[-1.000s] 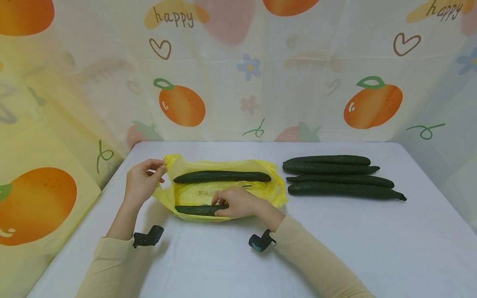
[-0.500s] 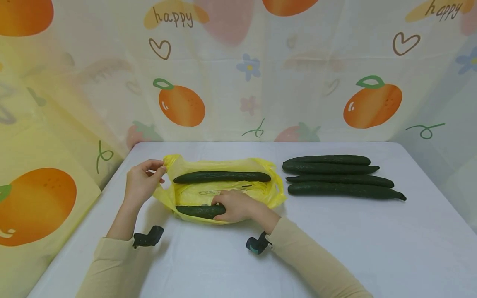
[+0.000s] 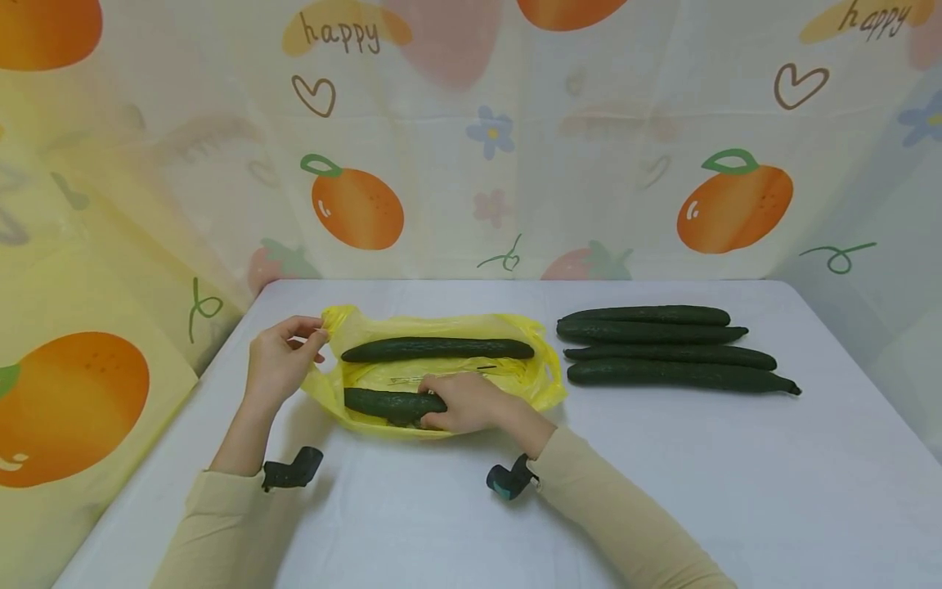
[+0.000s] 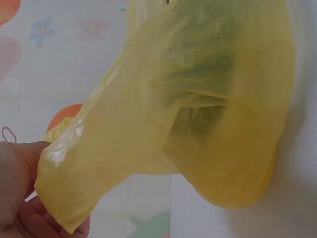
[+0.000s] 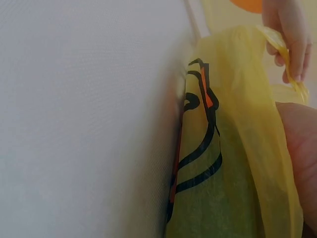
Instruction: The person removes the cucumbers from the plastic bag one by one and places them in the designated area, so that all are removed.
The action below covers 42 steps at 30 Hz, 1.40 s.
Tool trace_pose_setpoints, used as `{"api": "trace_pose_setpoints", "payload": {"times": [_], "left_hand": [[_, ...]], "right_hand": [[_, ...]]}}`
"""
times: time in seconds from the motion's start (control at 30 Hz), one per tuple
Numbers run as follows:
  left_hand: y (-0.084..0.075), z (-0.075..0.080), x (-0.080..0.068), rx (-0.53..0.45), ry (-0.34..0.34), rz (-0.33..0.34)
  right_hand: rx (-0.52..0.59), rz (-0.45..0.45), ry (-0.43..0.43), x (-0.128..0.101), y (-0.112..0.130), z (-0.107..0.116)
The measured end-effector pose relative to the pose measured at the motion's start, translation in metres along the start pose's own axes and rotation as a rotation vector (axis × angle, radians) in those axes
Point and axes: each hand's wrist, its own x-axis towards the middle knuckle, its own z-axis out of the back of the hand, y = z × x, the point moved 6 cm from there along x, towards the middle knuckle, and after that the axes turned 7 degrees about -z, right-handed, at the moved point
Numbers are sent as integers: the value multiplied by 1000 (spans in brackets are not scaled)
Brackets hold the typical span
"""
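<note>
Four long, dark cucumbers (image 3: 666, 348) lie side by side just right of the yellow bag (image 3: 540, 372), with nothing between. The bag is thin, crinkly, see-through plastic; one knobbly cucumber (image 3: 437, 349) rests along its far edge. The left hand (image 3: 280, 360) pinches the bag's left corner. The right hand (image 3: 464, 403) curls around a second cucumber (image 3: 386, 402) at the bag's near edge.

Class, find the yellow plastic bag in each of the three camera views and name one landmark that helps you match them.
Head: yellow plastic bag lies left of centre on the white table, between both hands.
Left wrist: it fills most of the picture, hanging from the fingers at lower left.
Right wrist: it takes up the right half, black and orange print showing.
Shared landmark: the left hand pinching the bag's corner.
</note>
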Motion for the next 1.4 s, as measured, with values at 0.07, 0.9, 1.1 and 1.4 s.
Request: {"api": "trace_pose_setpoints", "payload": {"times": [0.07, 0.9, 1.1, 1.4], "left_hand": [[0, 0, 0, 0, -2, -2], [-2, 1, 2, 15, -5, -25], [-2, 1, 1, 16, 1, -10], [-2, 3, 0, 25, -10, -21]], "right_hand": [[24, -3, 1, 0, -1, 0], [130, 8, -115, -3, -1, 30], [101, 24, -142, -7, 4, 36], [45, 34, -200, -12, 8, 47]]}}
